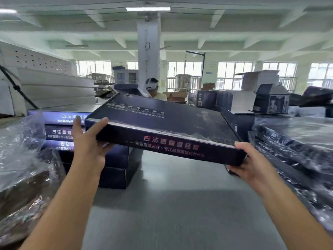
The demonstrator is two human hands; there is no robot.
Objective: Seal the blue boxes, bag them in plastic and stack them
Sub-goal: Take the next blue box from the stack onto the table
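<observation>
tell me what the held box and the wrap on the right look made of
The held box: likely printed cardboard, dark blue, slight sheen; sharp folded edges. The wrap: thin clear plastic film, glossy; crinkles and bright glints.

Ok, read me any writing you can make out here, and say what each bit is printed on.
"古法", remaining red characters blurred: front edge of the held blue box.
Smaller line beneath it: too blurred to read.
"古法", rest blurred: edges of the stacked boxes at left.
White print on the held box's top: unreadable.
Background cartons: too small.
</observation>
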